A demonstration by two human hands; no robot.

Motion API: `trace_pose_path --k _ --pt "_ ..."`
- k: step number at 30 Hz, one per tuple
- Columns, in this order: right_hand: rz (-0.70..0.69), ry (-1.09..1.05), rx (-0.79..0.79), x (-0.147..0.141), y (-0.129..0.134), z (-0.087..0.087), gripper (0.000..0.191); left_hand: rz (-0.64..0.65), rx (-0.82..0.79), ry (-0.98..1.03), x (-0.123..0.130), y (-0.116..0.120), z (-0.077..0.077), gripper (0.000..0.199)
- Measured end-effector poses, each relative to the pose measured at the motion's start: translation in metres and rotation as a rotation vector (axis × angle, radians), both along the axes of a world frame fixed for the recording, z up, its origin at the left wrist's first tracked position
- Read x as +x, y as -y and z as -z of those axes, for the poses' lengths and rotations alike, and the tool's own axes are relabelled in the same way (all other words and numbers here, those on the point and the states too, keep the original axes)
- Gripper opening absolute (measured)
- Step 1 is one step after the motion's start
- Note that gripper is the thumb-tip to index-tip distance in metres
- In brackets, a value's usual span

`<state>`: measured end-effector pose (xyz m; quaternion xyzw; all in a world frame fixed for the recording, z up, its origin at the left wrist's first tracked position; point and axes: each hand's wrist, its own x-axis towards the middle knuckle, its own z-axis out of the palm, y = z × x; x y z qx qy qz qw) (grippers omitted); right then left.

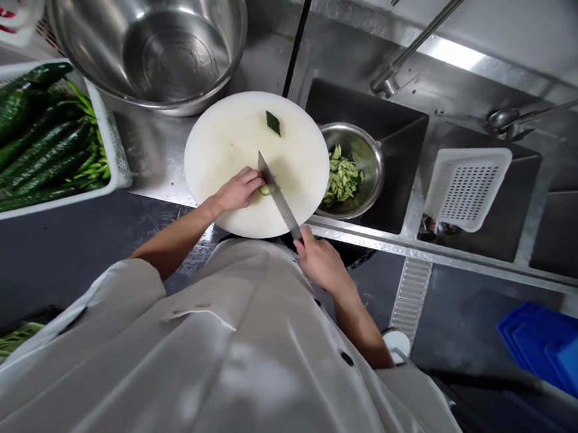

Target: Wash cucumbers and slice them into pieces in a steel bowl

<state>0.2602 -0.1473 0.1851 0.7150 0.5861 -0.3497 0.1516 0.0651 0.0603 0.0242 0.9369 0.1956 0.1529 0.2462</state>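
Note:
On a round white cutting board (220, 138), my left hand (240, 189) has its fingers curled over a piece of cucumber (264, 190), mostly hidden beneath them. My right hand (318, 255) is wrapped round the handle of a kitchen knife (283, 203). The blade slants across the board, its tip to the far left, close beside the left fingertips and the cucumber. Farther up the board lies a single dark green cucumber chunk (273, 123), apart from both hands. To the right, a steel bowl (378, 177) holds many cut cucumber slices (343, 175).
A white basket (118, 156) of whole cucumbers (38, 150) and green peppers stands at left. Behind it sits a large steel basin (176, 54). Sinks with faucets (387, 84) line the right, one holding a white perforated basket (466, 187). Blue bins (549, 347) are at lower right.

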Motion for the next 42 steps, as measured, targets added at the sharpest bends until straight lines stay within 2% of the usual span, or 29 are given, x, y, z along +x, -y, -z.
trace_pose_path --k 13,24,32,38,42 --pt "0.004 -0.014 -0.012 -0.005 -0.003 0.004 0.037 -0.065 -0.036 0.048 -0.003 0.005 0.016 0.034" --pt "0.021 -0.027 -0.006 -0.007 -0.004 0.006 0.037 -0.066 0.067 0.029 -0.003 0.006 0.021 0.038" --pt "0.029 -0.042 0.021 -0.011 -0.008 0.011 0.036 -0.104 0.02 0.058 -0.003 0.007 0.027 0.038" --pt "0.034 -0.067 0.053 -0.003 0.002 0.004 0.036 -0.105 -0.015 0.138 -0.004 0.006 0.029 0.035" --pt "0.057 -0.1 0.079 -0.012 -0.013 0.023 0.038 -0.078 0.082 0.162 -0.004 0.005 0.031 0.034"
